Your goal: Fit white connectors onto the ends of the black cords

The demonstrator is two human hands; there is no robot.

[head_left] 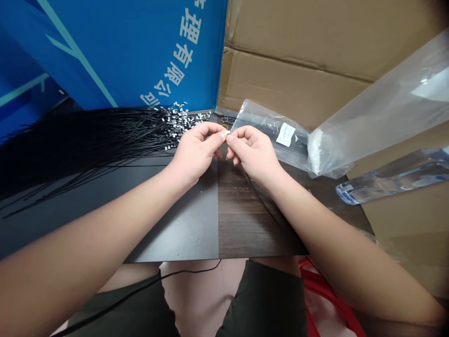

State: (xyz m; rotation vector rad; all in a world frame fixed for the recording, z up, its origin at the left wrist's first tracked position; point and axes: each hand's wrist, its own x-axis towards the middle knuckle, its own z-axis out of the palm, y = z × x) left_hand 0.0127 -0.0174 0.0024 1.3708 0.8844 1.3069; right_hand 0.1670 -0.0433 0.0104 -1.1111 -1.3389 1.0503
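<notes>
A: How's the light?

B: Bright, soft and even, seemingly from overhead. The left hand (194, 154) and right hand (254, 157) cast only faint shadows on the tabletop (182, 224) below the grip.

A: Any glare?

B: A white sheen on the plastic bag (382, 107), right of the grip.

A: And left of it?

B: The black cable ties (84, 145) merge into a murky mass. The tiny piece (228, 133) in the grip looks soft. At the edges, the wide lens stretches the forearms (87, 234).
</notes>
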